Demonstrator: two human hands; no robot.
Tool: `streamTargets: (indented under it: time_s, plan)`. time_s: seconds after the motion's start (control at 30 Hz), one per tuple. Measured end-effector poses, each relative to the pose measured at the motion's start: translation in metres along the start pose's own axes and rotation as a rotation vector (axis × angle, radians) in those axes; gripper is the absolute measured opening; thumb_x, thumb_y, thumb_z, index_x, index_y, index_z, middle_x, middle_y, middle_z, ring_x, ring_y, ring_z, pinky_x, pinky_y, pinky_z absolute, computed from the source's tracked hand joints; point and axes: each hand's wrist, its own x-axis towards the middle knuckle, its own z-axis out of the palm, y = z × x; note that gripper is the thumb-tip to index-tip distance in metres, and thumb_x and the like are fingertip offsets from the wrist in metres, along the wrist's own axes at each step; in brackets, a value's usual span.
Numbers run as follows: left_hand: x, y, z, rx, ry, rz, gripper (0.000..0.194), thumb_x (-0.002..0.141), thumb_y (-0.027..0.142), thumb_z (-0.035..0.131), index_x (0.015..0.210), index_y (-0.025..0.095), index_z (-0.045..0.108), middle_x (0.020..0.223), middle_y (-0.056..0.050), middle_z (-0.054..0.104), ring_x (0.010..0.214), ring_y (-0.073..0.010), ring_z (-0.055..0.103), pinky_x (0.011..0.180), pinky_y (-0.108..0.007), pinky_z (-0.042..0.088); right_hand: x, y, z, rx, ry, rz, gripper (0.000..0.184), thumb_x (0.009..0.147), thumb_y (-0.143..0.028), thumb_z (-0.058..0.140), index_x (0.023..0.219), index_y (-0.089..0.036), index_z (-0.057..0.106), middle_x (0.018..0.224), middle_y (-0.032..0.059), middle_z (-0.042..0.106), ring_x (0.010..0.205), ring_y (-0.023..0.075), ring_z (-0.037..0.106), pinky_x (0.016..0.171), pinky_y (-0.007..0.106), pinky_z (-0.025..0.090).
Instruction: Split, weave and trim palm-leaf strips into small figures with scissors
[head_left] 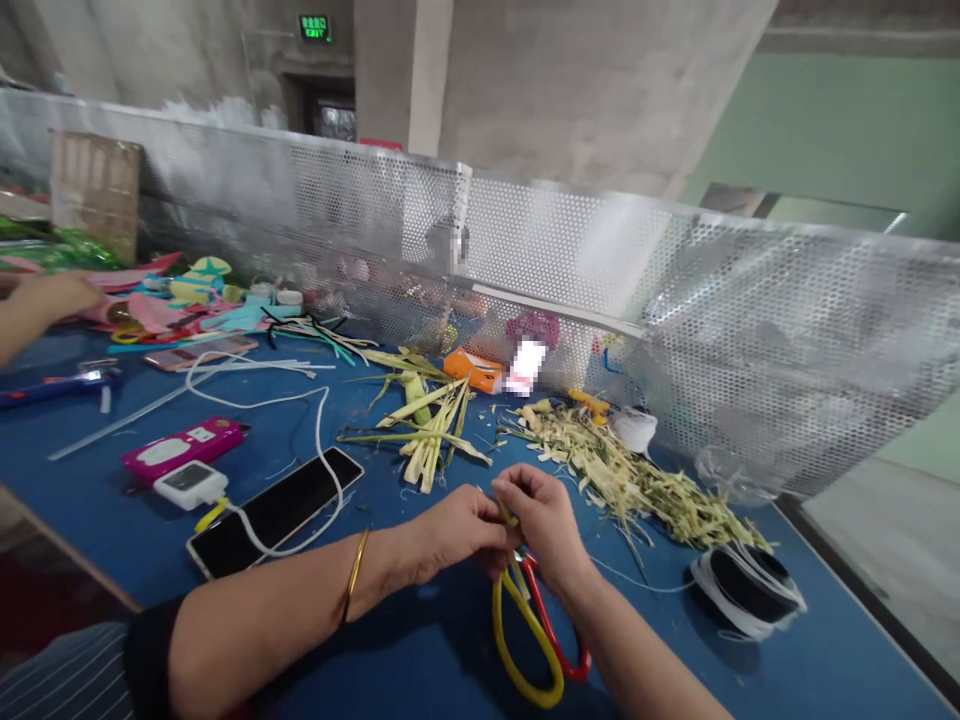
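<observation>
My left hand (pixel 472 528), with a gold bangle at its wrist, and my right hand (pixel 546 520) meet over the blue table. Their fingers are closed around a small yellow-green husk piece (pixel 509 513), mostly hidden by them. Just below hang or lie scissors with one yellow and one red handle (pixel 527 640); their blades are hidden, and I cannot tell whether a hand carries them. White string runs from a spool (pixel 748 590) toward my right wrist. Pale husk strips (pixel 431 440) lie beyond my hands, and a heap of shredded husk (pixel 637 485) spreads to the right.
On the left are a black phone (pixel 277 510), a pink device (pixel 184 450) and a white cable (pixel 321 430). Another person's hand (pixel 56 295) reaches over coloured craft pieces. An orange packet (pixel 472 370) and a lit phone (pixel 526 365) stand by the perforated metal screen (pixel 555 240).
</observation>
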Motion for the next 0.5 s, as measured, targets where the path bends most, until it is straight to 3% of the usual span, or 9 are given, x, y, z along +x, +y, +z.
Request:
streamTargets:
  time_s: [0.1,0.2,0.33,0.5]
  plan:
    - [0.002,-0.003,0.000,-0.093,0.070,-0.011,0.029,0.063,0.040,0.076,0.065,0.013,0.066,0.053,0.001,0.059,0.050,-0.0109,0.055,0.057,-0.025,0.046,0.005,0.005,-0.010,0.034,0.079,-0.027,0.027,0.071,-0.043,0.070,0.073,-0.017,0.065,0.065,-0.0014,0.056,0.060,0.0123,0.046,0.056,0.024,0.038]
    - [0.004,-0.004,-0.004,-0.163,0.123,-0.011,0.030,0.065,0.041,0.074,0.063,0.013,0.063,0.054,0.001,0.059,0.049,-0.0093,0.055,0.057,-0.024,0.046,0.007,0.008,-0.020,0.082,0.037,0.023,0.035,0.072,-0.051,0.070,0.082,-0.017,0.068,0.069,-0.0003,0.059,0.065,0.0135,0.050,0.064,0.027,0.041]
    - [0.007,-0.008,-0.011,-0.181,0.136,-0.038,0.026,0.064,0.037,0.075,0.065,0.013,0.063,0.054,0.002,0.060,0.048,-0.0092,0.055,0.058,-0.025,0.048,0.002,0.010,-0.019,0.035,-0.053,0.081,0.031,0.072,-0.047,0.071,0.070,-0.017,0.064,0.059,-0.0024,0.054,0.059,0.0120,0.046,0.060,0.026,0.038]
    - [0.006,-0.012,-0.011,-0.140,0.061,-0.089,0.030,0.065,0.039,0.077,0.064,0.013,0.064,0.057,-0.001,0.063,0.050,-0.0097,0.057,0.056,-0.024,0.046,-0.005,0.015,-0.011,-0.066,-0.009,0.087,0.029,0.073,-0.043,0.069,0.061,-0.019,0.057,0.054,-0.0035,0.052,0.055,0.0114,0.045,0.056,0.025,0.036]
